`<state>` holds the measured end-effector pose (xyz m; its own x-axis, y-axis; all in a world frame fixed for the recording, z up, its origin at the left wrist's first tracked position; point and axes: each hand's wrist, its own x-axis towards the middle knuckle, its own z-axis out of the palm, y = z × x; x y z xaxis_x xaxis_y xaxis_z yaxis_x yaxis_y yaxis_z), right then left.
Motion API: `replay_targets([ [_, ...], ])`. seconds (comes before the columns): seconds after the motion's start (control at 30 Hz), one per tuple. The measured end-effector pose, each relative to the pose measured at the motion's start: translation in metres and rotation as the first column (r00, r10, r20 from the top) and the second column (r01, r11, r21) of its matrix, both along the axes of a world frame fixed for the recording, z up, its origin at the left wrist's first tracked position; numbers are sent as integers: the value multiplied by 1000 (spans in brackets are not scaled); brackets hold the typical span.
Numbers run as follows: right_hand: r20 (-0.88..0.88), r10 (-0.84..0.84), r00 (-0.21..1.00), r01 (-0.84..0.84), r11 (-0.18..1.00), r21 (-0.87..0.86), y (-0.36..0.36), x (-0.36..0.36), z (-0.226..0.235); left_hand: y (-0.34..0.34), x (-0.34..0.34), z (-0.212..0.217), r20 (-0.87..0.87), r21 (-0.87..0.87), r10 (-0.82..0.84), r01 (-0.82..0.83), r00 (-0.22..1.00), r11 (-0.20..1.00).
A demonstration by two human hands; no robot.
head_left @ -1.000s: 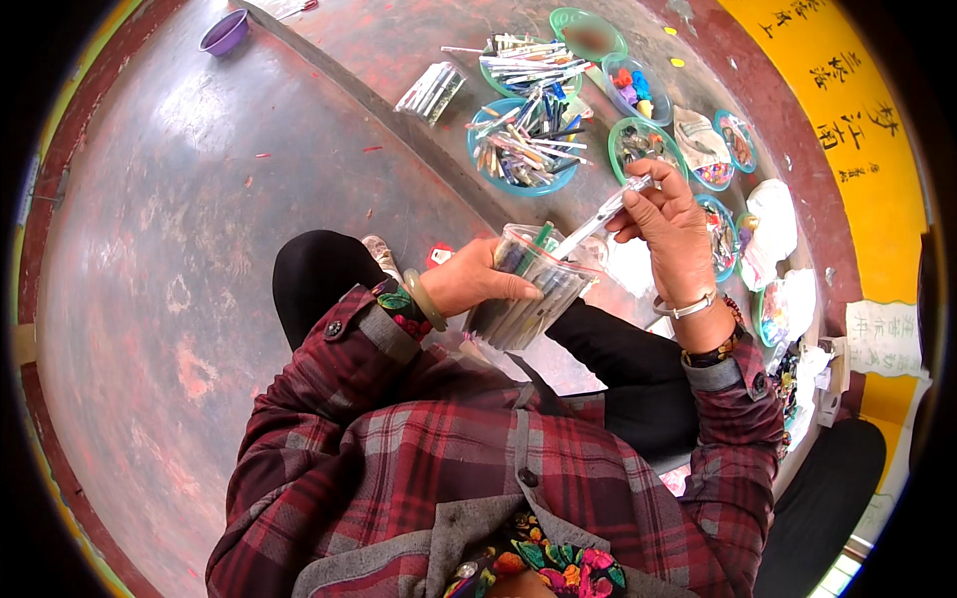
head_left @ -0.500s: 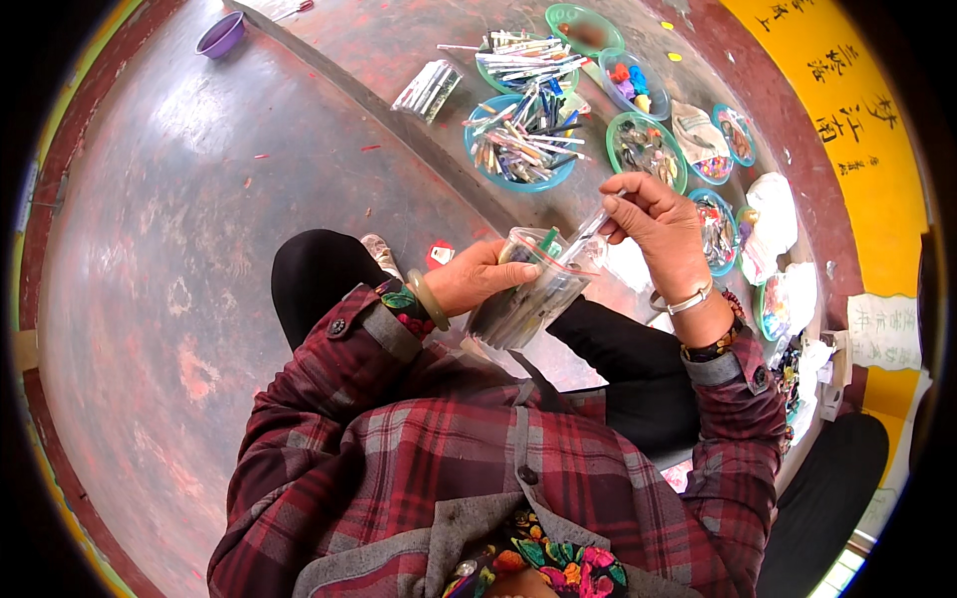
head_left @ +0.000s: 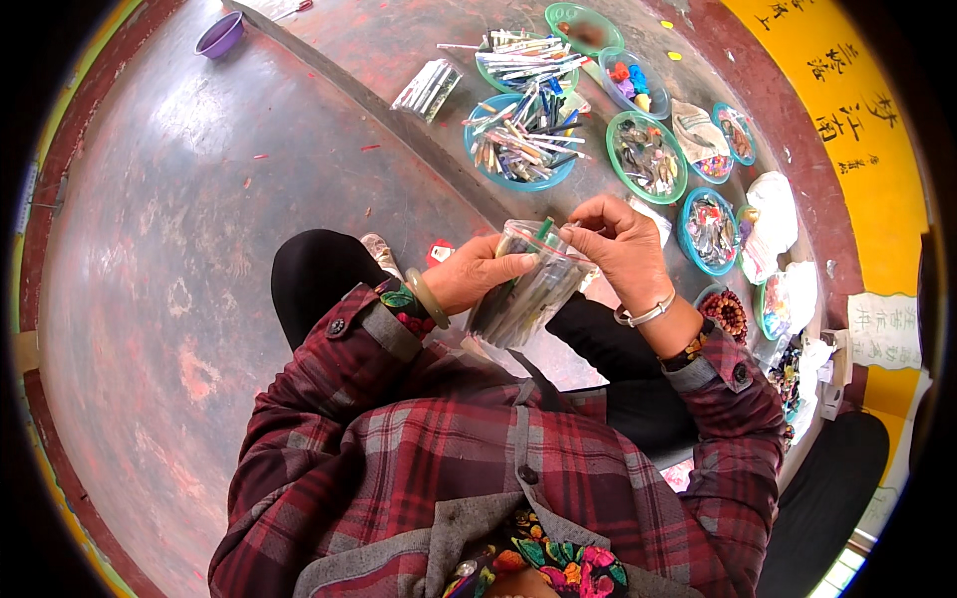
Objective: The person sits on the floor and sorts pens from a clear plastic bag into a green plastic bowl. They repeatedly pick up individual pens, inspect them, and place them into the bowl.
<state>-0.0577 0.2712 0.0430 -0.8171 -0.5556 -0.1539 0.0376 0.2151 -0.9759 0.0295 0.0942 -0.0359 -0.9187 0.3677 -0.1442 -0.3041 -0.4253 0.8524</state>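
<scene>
My left hand (head_left: 473, 275) grips the side of a clear plastic zip bag (head_left: 515, 312), held tilted above my lap. Several pens stand packed inside, and a green one (head_left: 545, 230) pokes up at the mouth. At the bag's right rim, my right hand (head_left: 620, 249) has thumb and forefinger pinched together on the top of a pale, see-through pen. Most of that pen is down in the bag, and its end is hidden by my fingers.
Ahead, a blue basin (head_left: 520, 182) and a green basin (head_left: 495, 84) overflow with pens, beside a full bag of pens (head_left: 428, 90). To the right stand a green basin of small items (head_left: 680, 185) and a blue basin (head_left: 684, 245). A purple basin (head_left: 220, 36) sits far left.
My right hand has come down and left to the bag's mouth, and the pen it held up has slid deeper into the bag. My left hand and the bag have barely moved.
</scene>
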Motion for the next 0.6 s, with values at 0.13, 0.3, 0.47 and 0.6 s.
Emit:
replay_targets([
  [0.13,-143,-21,989,28,999,43,1,-2,-5,0,0,-1,15,13,14,-14,1000,1000],
  [0.3,-63,2,998,2,998,62,5,-7,2,-2,0,1,16,-6,5,-4,1000,1000],
  [0.47,-32,96,995,-95,995,20,4,-9,10,-2,0,-2,47,54,16,-19,999,998],
  [0.6,44,148,988,-150,987,57,3,-6,5,-2,-1,2,27,68,27,-29,999,997],
])
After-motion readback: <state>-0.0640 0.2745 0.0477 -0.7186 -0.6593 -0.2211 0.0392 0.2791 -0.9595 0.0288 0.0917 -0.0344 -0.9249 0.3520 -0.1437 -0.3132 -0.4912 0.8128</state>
